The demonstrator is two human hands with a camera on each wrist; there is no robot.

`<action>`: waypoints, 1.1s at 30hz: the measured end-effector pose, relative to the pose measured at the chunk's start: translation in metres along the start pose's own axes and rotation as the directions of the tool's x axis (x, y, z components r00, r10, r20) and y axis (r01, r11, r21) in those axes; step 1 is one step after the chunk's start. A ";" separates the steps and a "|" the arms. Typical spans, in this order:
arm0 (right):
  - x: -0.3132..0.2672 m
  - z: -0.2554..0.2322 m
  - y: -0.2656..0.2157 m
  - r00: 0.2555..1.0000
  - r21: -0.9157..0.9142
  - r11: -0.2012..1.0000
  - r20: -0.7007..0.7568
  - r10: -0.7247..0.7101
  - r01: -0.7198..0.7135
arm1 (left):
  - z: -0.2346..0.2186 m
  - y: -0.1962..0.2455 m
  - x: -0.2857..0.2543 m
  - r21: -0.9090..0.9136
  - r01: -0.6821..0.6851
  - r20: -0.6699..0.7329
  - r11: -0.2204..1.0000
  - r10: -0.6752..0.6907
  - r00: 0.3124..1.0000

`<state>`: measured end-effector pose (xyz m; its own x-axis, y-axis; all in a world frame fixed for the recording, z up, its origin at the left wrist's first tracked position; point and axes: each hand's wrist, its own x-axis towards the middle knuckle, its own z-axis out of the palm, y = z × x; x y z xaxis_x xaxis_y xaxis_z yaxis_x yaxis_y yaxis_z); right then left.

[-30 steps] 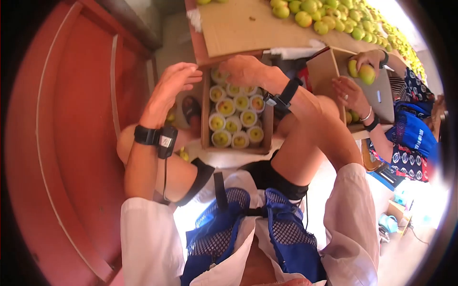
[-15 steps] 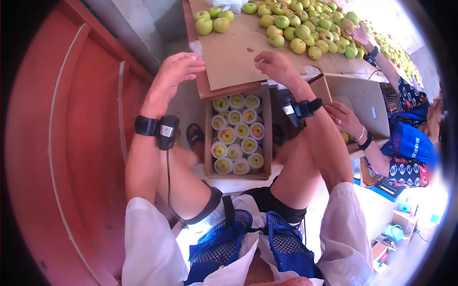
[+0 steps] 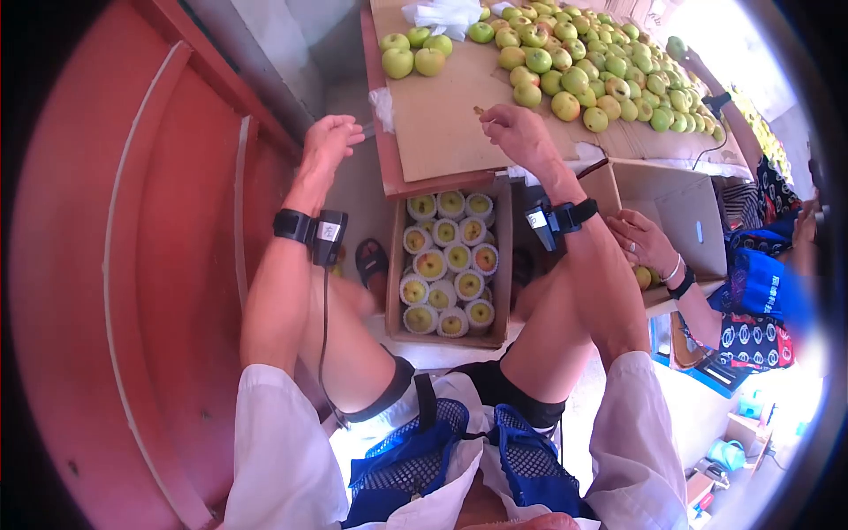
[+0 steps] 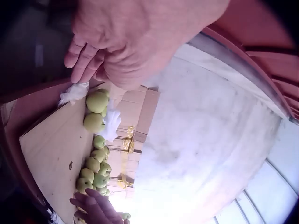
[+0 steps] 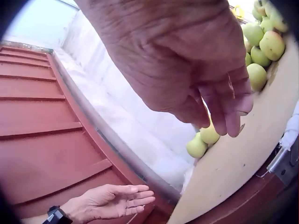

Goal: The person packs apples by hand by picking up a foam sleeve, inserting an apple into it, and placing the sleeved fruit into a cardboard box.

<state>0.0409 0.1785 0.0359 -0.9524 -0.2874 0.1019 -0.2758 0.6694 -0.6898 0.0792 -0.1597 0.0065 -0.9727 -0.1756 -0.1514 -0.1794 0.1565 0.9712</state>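
My left hand (image 3: 330, 146) is held out at the table's left corner, holding nothing. Its fingers lie straight and the palm faces up in the right wrist view. Over the cardboard-covered table top (image 3: 442, 137) hovers my right hand (image 3: 523, 140), bent fingers loose and nothing between them. Between my knees stands a cardboard box (image 3: 397, 305) of apples (image 3: 458, 258), set in rows in white foam nets. Several bare green apples (image 3: 397, 62) sit at the table's back left, and a big pile of apples (image 3: 574, 81) spreads to the right.
At right another person's hand (image 3: 640, 240) rests by a second cardboard box (image 3: 673, 203) holding a few apples. That person's other hand (image 3: 698, 66) is up by the pile. A red door (image 3: 132, 265) runs along the left. White foam nets (image 3: 442, 16) lie behind the apples.
Both hands have come up from the box of netted apples to table height, moving apart. The view has tilted up. The other person's upper hand has carried an apple from their box towards the pile.
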 end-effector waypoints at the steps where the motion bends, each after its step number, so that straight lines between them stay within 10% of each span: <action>1: 0.006 0.001 0.000 1.000 -0.022 1.000 -0.019 -0.010 0.010 | 0.001 0.001 0.000 0.017 -0.028 -0.002 0.999 0.028 1.000; 10: 0.113 -0.030 -0.007 0.989 -0.230 0.973 -0.141 -0.036 0.003 | 0.073 0.024 -0.024 0.306 -0.405 0.124 0.862 0.386 0.914; 13: 0.165 -0.033 0.002 0.990 -0.320 0.947 -0.135 -0.031 -0.014 | 0.091 0.032 -0.043 0.362 -0.640 0.204 0.677 0.613 0.764; 18: 0.247 -0.027 0.019 0.938 -0.498 0.861 -0.240 -0.252 0.104 | 0.111 0.043 -0.053 0.359 -0.724 0.354 0.589 0.632 0.689; 30: 0.400 -0.010 0.053 0.961 -0.498 0.830 0.025 -0.276 0.251 | 0.105 0.041 -0.048 0.393 -0.726 0.517 0.564 0.518 0.682; 33: 0.405 -0.015 0.045 0.990 -0.473 0.871 0.112 -0.087 0.130 | 0.103 0.035 -0.046 0.412 -0.722 0.536 0.555 0.493 0.685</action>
<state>-0.3590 0.1031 0.0566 -0.9041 -0.4195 0.0812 -0.4260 0.8699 -0.2487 0.1024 -0.0456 0.0284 -0.8337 0.4777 0.2770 0.5424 0.6145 0.5729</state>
